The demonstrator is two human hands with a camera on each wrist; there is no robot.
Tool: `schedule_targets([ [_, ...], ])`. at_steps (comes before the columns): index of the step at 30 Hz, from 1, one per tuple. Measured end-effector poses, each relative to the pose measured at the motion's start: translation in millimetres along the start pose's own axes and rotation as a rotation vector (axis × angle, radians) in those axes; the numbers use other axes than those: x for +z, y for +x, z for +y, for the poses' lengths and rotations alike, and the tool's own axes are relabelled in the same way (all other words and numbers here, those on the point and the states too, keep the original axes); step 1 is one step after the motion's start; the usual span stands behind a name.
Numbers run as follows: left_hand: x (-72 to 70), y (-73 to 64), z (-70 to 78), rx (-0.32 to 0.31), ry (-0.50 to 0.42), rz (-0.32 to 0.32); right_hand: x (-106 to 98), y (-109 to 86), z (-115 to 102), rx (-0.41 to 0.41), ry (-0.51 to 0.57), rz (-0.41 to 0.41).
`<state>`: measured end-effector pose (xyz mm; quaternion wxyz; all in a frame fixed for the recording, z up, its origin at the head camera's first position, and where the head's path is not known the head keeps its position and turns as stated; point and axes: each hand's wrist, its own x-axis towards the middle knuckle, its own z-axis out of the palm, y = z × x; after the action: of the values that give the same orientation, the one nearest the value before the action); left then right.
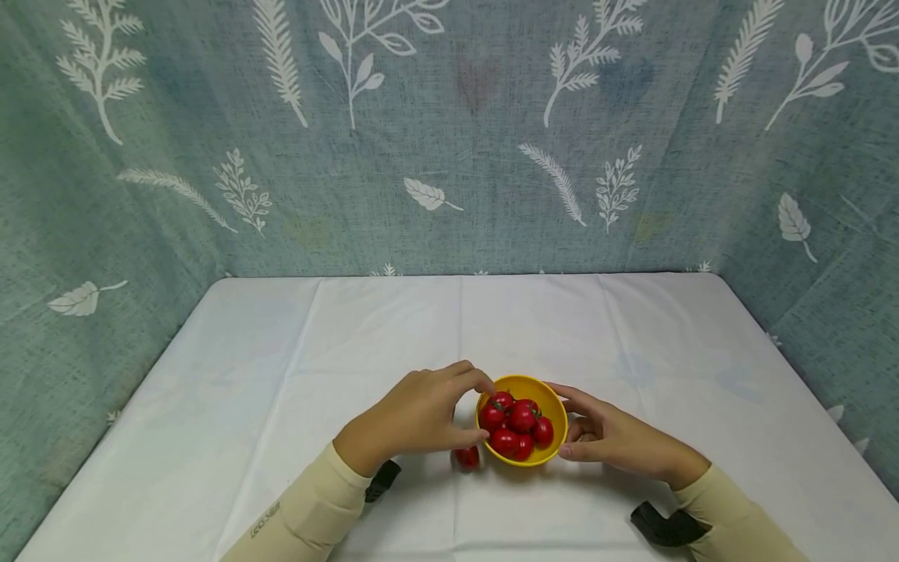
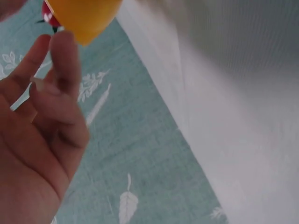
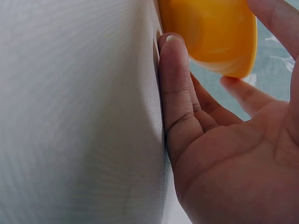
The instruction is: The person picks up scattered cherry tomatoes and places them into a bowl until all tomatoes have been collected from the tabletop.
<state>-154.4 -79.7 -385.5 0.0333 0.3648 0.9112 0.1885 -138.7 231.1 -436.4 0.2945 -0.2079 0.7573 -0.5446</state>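
Observation:
A yellow bowl (image 1: 525,464) full of several small red tomatoes (image 1: 521,416) stands between my two hands. My left hand (image 1: 428,410) holds its left side, with thumb and index finger apart at the rim. My right hand (image 1: 618,437) curves about the opposite side, thumb near the front and index finger near the back. In the right wrist view, the fingers (image 3: 175,79) lie low by the bowl's (image 3: 210,32) outer wall. One loose tomato (image 1: 467,459) lies on the cloth below my left thumb, partly hidden. The left wrist view shows only part of the bowl (image 2: 88,18).
A white cloth (image 1: 393,328) with fold lines covers the table. Green-blue curtains (image 1: 485,203) with white leaf prints enclose the back and both sides. Black straps (image 1: 667,524) hang at both of my wrists.

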Motion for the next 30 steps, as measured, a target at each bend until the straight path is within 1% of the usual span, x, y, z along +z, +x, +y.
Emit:
schedule_targets([
  [3, -1.7, -1.8, -1.6, -0.069, -0.005, -0.053, 0.1, 0.0, 0.0, 0.0, 0.006, 0.0],
  [5, -1.2, -2.6, -3.3, -0.101, -0.009, -0.072, 0.0, -0.4, 0.1, -0.001, 0.007, -0.002],
  [10, 3.3, -2.8, -6.7, -0.142, -0.026, -0.116, 0.1, -1.4, 0.1, 0.007, 0.012, 0.0],
  [15, 8.2, -2.9, -9.3, -0.177, -0.013, -0.177, 0.3, -1.6, -0.4, 0.009, 0.014, 0.0],
  [19, 11.3, -3.8, -11.0, -0.178, 0.006, -0.216, 0.1, -1.3, -0.1, 0.004, 0.013, -0.002],
  [26, 13.3, -4.0, -12.0, -0.142, -0.027, -0.235, 0.1, -0.2, 0.9, 0.007, 0.003, 0.003],
  [30, 14.1, -3.6, -13.0, -0.139, -0.019, -0.246, 0.4, 0.4, 1.4, 0.009, 0.006, 0.006],
])
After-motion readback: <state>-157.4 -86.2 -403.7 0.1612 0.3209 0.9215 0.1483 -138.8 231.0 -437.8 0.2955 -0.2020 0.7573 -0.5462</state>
